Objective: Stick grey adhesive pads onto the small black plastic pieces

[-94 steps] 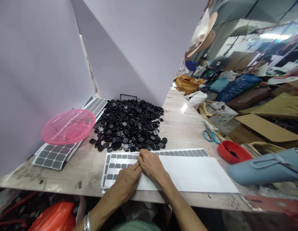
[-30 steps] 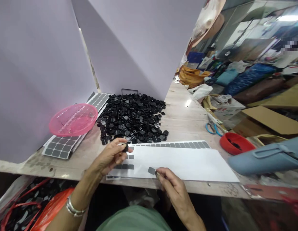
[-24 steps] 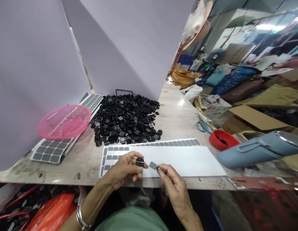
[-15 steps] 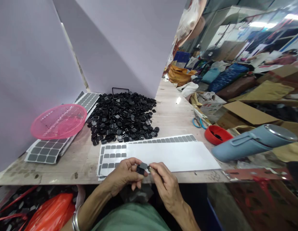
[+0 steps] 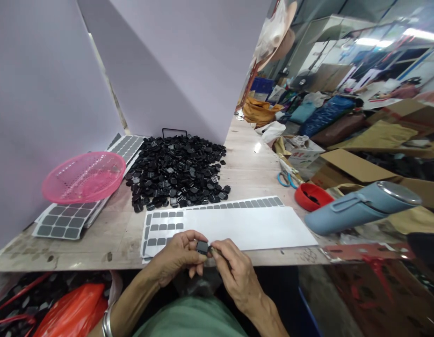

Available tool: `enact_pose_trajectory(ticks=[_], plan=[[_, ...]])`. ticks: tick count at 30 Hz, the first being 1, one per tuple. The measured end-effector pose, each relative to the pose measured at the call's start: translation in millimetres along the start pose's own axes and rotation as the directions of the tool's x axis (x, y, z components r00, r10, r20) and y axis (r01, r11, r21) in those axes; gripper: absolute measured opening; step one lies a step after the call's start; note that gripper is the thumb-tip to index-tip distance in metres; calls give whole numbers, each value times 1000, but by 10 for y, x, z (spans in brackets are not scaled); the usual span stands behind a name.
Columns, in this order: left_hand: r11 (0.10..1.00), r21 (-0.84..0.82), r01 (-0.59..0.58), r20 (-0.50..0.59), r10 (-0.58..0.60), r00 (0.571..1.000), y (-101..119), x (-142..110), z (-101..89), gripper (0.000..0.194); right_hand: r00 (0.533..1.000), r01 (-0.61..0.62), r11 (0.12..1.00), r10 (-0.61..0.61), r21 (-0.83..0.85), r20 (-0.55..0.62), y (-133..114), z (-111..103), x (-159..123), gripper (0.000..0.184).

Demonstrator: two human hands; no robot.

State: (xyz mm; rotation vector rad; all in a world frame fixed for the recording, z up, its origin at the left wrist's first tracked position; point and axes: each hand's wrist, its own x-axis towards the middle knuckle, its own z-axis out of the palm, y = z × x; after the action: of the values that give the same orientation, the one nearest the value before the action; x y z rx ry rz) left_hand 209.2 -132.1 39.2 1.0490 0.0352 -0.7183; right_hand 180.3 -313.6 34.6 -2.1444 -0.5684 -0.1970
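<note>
Far left on the bench [image 5: 247,161]: label sheets [image 5: 61,222] with grey squares, partly covered by a pink basket [image 5: 68,187], perforated. Below the bench, same side, an orange-red bag [image 5: 75,309]. Next, a broad heap of black pieces [image 5: 177,171], loose and overlapping, a thin wire frame [image 5: 174,130] standing up behind it. In front of the heap lies a long white sheet [image 5: 252,227]; rows of grey labels [image 5: 167,227] show at its left end, more along its far edge. Left hand [image 5: 177,257], silver bangle [image 5: 106,323] on the wrist, is at the sheet's near side; its grip is closed on one black piece [image 5: 202,248] between thumb and fingers, the piece's grey face showing. Right hand [image 5: 234,271] meets it from the right — fingertips just beside the piece, thumb and forefinger close together; cannot tell whether this grip is fully pinched or holds anything. Further right: blue-handled scissors [image 5: 287,179], then a red bowl [image 5: 301,202] with dark contents — a grey-blue bottle [image 5: 357,206] near it.
</note>
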Motion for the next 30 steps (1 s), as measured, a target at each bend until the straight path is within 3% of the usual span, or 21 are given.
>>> enact_pose_trajectory(ticks=[15,19,21,24,26,30], plan=[[999,30,-28,-30,29,999,-60,40,-65,38,997,-3,1000,5,-25,80,-33,15,45,23],[976,200,-84,-123,110,986,-61,30,-149,34,993,-13,990,30,-138,117,4,99,85,23],[923,358,-139,-236,233,943,27,-10,-255,30,988,-57,971,88,-231,125,66,108,109,23],[837,511,-196,-380,424,822,229,-62,-459,26,974,-158,928,202,-339,100,152,70,177,22],[832,512,-216,-401,453,796,320,-38,-575,28,960,-185,896,253,-404,122,157,64,251,21],[860,469,-202,-336,385,860,235,165,-691,28,942,-79,808,253,-584,222,48,226,402,16]])
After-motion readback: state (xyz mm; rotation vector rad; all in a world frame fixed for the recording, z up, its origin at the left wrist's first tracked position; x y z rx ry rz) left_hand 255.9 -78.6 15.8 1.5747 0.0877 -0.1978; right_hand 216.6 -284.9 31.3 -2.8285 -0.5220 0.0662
